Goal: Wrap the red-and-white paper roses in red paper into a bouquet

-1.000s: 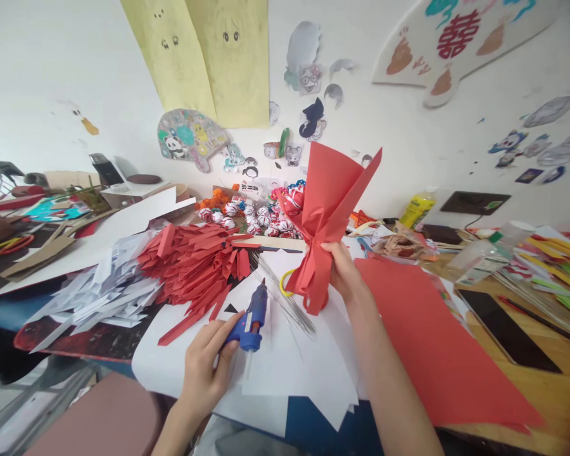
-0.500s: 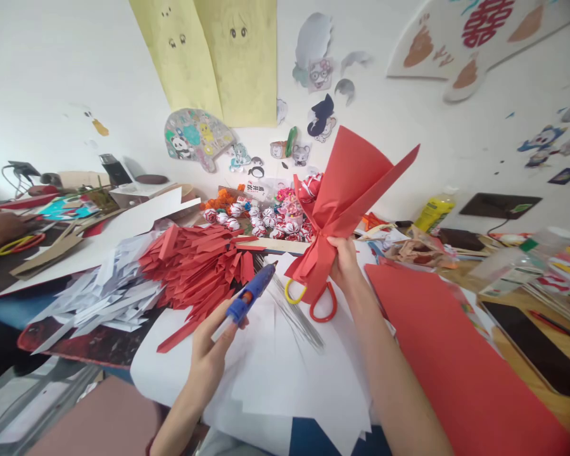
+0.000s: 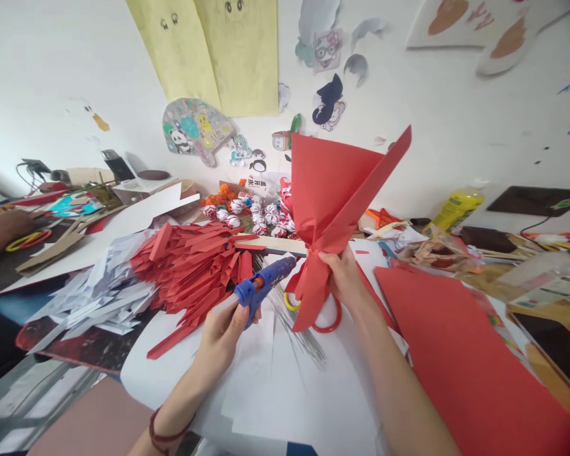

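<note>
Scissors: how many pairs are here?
2: one pair partly hidden behind the red paper wrap, another pair near another person's hand at far left. More could be hidden.

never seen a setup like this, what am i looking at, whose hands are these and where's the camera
There's no machine: these are a person's bare hands, seen by one camera worn on their head, looking forward and down. The left hand holds a blue glue gun, its nozzle near the folded red paper that the right hand pinches at its gathered waist. On the worktop lie red strips, white strips, thin wires and a large red sheet. Another person's hand shows at the far left.
</note>
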`<action>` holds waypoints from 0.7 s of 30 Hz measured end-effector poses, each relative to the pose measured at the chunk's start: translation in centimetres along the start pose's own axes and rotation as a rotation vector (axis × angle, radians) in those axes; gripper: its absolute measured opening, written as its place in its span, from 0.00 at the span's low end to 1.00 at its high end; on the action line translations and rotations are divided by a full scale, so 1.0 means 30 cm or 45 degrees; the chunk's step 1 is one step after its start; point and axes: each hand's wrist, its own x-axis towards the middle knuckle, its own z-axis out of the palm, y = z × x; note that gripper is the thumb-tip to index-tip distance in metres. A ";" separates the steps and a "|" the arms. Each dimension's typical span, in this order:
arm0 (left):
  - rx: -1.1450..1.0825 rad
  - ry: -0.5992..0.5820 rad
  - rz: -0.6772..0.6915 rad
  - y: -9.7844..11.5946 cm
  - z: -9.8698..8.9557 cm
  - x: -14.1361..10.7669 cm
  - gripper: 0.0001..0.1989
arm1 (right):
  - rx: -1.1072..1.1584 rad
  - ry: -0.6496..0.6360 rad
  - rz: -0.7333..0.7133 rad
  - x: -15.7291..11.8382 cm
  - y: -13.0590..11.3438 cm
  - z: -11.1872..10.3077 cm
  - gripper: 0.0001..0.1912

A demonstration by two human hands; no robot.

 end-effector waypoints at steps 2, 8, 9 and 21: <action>0.012 -0.025 -0.004 -0.001 0.001 0.003 0.22 | -0.027 0.024 -0.066 0.005 0.016 -0.003 0.22; 0.048 -0.032 0.017 0.012 0.006 0.007 0.22 | 0.051 -0.025 -0.045 0.007 0.037 0.000 0.27; 0.041 -0.034 0.021 0.014 0.009 0.008 0.22 | 0.059 -0.033 -0.037 0.005 0.036 0.001 0.27; -0.108 -0.096 0.005 -0.030 0.028 0.018 0.19 | -0.034 -0.059 -0.033 -0.013 0.021 0.008 0.24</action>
